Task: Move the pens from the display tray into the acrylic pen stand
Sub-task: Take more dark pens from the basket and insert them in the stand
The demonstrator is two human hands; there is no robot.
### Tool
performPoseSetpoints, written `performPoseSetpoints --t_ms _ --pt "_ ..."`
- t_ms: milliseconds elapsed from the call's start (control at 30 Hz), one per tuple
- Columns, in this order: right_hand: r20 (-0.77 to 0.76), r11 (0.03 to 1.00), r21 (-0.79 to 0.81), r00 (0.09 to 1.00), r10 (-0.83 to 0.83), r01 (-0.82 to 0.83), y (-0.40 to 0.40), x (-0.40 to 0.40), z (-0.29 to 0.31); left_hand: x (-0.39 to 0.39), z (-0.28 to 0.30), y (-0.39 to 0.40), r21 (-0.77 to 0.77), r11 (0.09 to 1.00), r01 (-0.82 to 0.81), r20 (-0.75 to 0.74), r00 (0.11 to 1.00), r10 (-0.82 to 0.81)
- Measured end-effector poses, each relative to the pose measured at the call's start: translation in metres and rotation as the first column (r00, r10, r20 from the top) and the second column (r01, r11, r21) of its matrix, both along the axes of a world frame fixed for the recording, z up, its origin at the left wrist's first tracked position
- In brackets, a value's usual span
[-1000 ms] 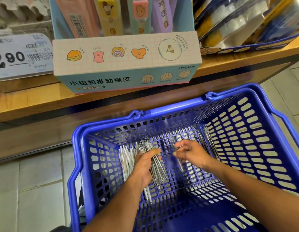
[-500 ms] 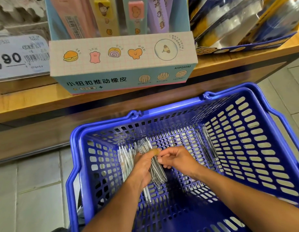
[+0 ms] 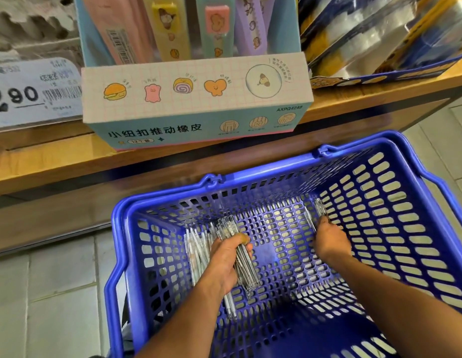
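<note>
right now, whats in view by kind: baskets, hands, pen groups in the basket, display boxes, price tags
Blue basket: 1
Hands: 2, the left hand and the right hand
Pen groups in the basket: 3, the bundle held by the left hand, the loose pile by the left wall, the pens at the right hand (single pens too blurred to count)
Eraser display box: 1
Price tag: 1
Total: 8

The eraser display box [image 3: 196, 99] reads "小纽扣推动橡皮", with "12个装" beneath and the code "AXPQ4248" at its right; the price tag [image 3: 31, 91] on the shelf shows "2.90", its small print blurred
</note>
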State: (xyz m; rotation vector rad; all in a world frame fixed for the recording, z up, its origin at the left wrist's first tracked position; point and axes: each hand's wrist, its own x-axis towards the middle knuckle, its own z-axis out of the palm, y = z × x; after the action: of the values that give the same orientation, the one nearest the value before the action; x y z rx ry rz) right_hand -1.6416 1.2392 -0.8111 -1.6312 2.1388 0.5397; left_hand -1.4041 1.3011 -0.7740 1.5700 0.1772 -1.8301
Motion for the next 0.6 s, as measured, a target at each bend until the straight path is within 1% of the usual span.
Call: performPoseSetpoints --t_ms 33,67,100,133,167,200,233,267,333,400,500,600 --pt "0.031 1.0 0.016 0.999 0.006 -0.007 -0.001 0.002 0.001 0.0 0.001 0.0 0.001 1.0 0.0 -0.006 1.0 0.0" --pt "0.102 1.0 0.028 0.995 -0.012 0.009 -0.002 0.004 0.003 0.0 0.001 0.0 0.002 1.0 -0.003 -0.01 1.0 0.003" --pt "0.211 0.998 0.033 0.976 -0.056 0.05 -0.004 0.009 0.007 0.0 0.001 0.001 0.001 1.0 -0.007 -0.019 1.0 0.007" --pt "0.343 0.993 0.05 0.932 -0.117 0.107 -0.006 0.015 0.011 0.001 0.002 0.0 -0.003 1.0 -0.008 -0.026 1.0 0.008" --pt "0.49 0.981 0.102 0.85 -0.193 0.164 -0.007 0.023 0.019 0.001 0.003 0.0 -0.009 1.0 -0.007 -0.031 1.0 0.007" --pt "0.625 0.962 0.186 0.731 -0.274 0.201 -0.006 0.032 0.028 0.001 0.003 0.0 -0.02 1.0 -0.001 -0.027 1.0 0.001" --pt "0.715 0.946 0.258 0.62 -0.323 0.196 -0.005 0.041 0.037 0.001 0.004 0.0 -0.033 0.999 0.008 -0.028 1.0 -0.009" --pt "0.762 0.941 0.301 0.554 -0.336 0.157 -0.003 0.049 0.044 0.0 0.005 0.0 -0.043 0.999 0.014 -0.031 0.999 -0.015" --pt "0.816 0.938 0.337 0.471 -0.335 0.083 0.004 0.064 0.057 0.0 0.007 0.001 -0.066 0.998 0.008 -0.044 0.999 -0.011" --pt "0.853 0.936 0.348 0.397 -0.338 0.05 0.01 0.077 0.064 0.0 0.008 0.0 -0.085 0.996 0.013 -0.053 0.998 -0.018" --pt "0.876 0.945 0.325 0.37 -0.311 0.025 0.02 0.091 0.065 -0.001 0.007 0.001 -0.116 0.993 0.0 -0.084 0.996 -0.01" --pt "0.89 0.957 0.286 0.356 -0.286 0.053 0.026 0.098 0.062 -0.003 0.005 0.0 -0.138 0.99 -0.01 -0.054 0.999 0.002"
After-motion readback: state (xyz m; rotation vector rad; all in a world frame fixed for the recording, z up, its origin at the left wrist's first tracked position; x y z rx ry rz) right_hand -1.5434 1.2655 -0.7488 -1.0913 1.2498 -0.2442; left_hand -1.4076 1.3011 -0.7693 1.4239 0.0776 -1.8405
